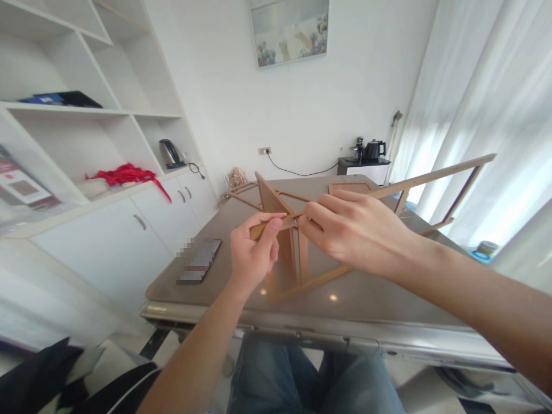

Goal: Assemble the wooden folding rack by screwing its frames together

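My left hand (254,247) is closed around a narrow wooden piece (257,232), thumb on its near side and fingers behind. A small shiny metal fitting, perhaps a screw (295,221), shows where this piece meets the wooden frame. Right at that fitting, the fingers of my right hand (345,224) are pinched together; what lies between them is hidden. Below my hands a wooden panel (276,201) stands upright on edge. Thin wooden bars (448,172) of the frame reach out to the right, behind my right forearm.
On the grey table (379,305) a phone (206,261) lies left of my hands. A flat wooden panel (350,188) rests at the far side. Shelves with a kettle (169,154) and red ribbon (127,174) line the left; another kettle (374,150) stands behind the table.
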`<control>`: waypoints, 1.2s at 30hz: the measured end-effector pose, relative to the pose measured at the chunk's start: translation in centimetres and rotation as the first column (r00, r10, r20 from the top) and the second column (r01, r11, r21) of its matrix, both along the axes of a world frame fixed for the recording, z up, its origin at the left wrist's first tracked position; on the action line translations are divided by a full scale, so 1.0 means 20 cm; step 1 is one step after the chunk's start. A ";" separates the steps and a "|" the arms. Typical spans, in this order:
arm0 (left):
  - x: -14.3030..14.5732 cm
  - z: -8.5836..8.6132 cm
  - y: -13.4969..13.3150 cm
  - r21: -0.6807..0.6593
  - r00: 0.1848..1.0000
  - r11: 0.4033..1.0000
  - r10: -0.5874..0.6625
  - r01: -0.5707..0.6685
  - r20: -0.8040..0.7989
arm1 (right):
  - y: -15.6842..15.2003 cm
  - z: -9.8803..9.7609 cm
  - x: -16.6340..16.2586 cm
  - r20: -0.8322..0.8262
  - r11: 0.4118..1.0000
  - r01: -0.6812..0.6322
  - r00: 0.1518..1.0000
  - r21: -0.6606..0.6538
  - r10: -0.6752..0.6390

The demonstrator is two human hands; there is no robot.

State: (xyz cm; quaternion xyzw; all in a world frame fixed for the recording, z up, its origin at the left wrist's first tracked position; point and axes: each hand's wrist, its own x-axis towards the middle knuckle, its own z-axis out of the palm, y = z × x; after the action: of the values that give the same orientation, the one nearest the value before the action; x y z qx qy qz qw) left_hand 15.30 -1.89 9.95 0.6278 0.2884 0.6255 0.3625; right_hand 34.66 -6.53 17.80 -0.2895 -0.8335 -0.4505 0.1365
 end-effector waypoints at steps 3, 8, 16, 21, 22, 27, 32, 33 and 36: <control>0.00 -0.01 0.00 0.002 1.000 1.000 0.010 -0.010 0.003 | 0.01 0.02 0.00 -0.001 0.999 0.006 1.000 -0.037 -0.006; 0.00 -0.01 0.01 0.001 1.000 1.000 0.018 -0.018 -0.007 | 0.03 0.02 0.03 -0.074 0.992 0.020 0.997 -0.128 -0.030; -0.01 -0.02 0.01 -0.016 1.000 1.000 0.024 -0.024 -0.017 | 0.01 -0.09 0.05 -0.356 0.998 0.056 0.933 -0.005 -0.054; -0.01 -0.01 0.00 -0.007 0.998 0.999 0.042 -0.042 -0.040 | -0.01 -0.17 0.02 -0.439 0.996 0.053 0.899 0.074 -0.015; -0.01 -0.01 0.00 0.000 0.998 0.999 0.045 -0.045 -0.044 | -0.01 -0.19 0.01 -0.465 0.994 0.060 0.885 0.093 -0.010; -0.01 -0.01 0.00 0.002 0.998 0.999 0.044 -0.044 -0.046 | 0.00 -0.26 -0.02 -0.581 0.984 0.063 0.812 0.166 0.046; -0.01 -0.01 0.00 0.006 0.998 0.999 0.052 -0.051 -0.045 | 0.02 -0.28 -0.02 -0.596 0.984 0.056 0.801 0.171 0.058; -0.01 -0.01 0.00 0.003 0.997 0.998 0.058 -0.058 -0.044 | 0.02 -0.29 -0.02 -0.608 0.982 0.064 0.792 0.179 0.059; 0.00 -0.01 0.00 -0.006 0.997 0.998 0.068 -0.069 -0.038 | 0.02 -0.30 -0.03 -0.636 0.981 0.077 0.770 0.178 0.055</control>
State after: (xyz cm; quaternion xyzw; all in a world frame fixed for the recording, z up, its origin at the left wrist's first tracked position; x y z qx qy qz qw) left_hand 15.22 -1.91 9.79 0.6280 0.3188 0.6246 0.3376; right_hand 34.12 -6.14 11.74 -0.4151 -0.6882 -0.4051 0.4358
